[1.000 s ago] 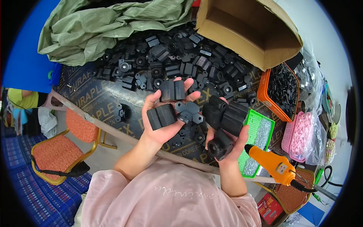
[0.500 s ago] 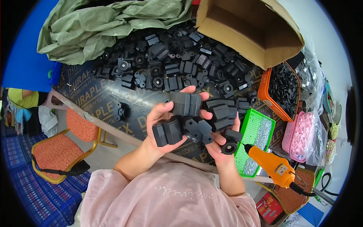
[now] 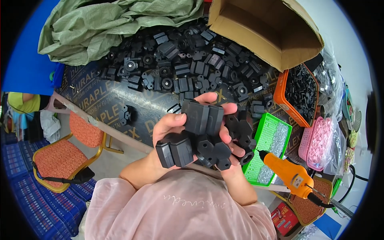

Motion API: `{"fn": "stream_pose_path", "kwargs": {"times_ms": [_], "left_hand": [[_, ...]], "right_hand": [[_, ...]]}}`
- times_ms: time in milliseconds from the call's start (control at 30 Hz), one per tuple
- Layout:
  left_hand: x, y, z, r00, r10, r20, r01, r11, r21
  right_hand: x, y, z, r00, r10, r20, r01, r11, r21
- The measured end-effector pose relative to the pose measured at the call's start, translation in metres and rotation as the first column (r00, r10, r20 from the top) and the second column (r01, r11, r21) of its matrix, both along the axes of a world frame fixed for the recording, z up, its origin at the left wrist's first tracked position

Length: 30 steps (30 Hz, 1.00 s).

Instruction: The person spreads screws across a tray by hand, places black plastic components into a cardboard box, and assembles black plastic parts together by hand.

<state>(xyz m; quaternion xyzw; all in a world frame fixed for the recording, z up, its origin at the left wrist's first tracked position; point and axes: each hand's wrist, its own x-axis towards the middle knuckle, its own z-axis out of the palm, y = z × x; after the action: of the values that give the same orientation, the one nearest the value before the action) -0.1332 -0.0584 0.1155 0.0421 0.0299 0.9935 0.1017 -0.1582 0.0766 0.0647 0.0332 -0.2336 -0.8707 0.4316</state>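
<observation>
While the left hand (image 3: 163, 127) clasps two grooved black plastic blocks (image 3: 203, 117), long axes roughly crosswise, grooves pointing away, above the table (image 3: 140, 106), the mostly hidden right hand's (image 3: 233, 170) grip cannot be told. Beyond lie many similar parts (image 3: 199, 67) and one cardboard box (image 3: 256, 40)

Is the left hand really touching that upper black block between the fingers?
Touching. The head view shows the left hand gripping the upper black block, its thumb pressed against the block's left side.
</observation>
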Motion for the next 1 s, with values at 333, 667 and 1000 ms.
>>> {"fn": "stream_pose_path", "kwargs": {"times_ms": [333, 667, 1000], "left_hand": [[-0.006, -0.003, 0.004, 0.999, 0.015, 0.041, -0.015, 1.000, -0.008], [-0.002, -0.018, -0.019, 0.969, -0.073, 0.237, 0.092, 0.994, -0.067], [-0.252, -0.010, 0.027, 0.919, 0.302, 0.252, -0.050, 0.725, -0.687]], "right_hand": [[-0.003, 0.002, 0.021, 0.996, -0.062, 0.065, 0.054, 0.992, 0.114], [-0.004, 0.014, 0.004, 0.990, 0.034, 0.138, -0.097, 0.872, 0.480], [-0.194, -0.010, 0.044, 0.736, -0.627, -0.256, 0.521, 0.284, 0.805]]}}
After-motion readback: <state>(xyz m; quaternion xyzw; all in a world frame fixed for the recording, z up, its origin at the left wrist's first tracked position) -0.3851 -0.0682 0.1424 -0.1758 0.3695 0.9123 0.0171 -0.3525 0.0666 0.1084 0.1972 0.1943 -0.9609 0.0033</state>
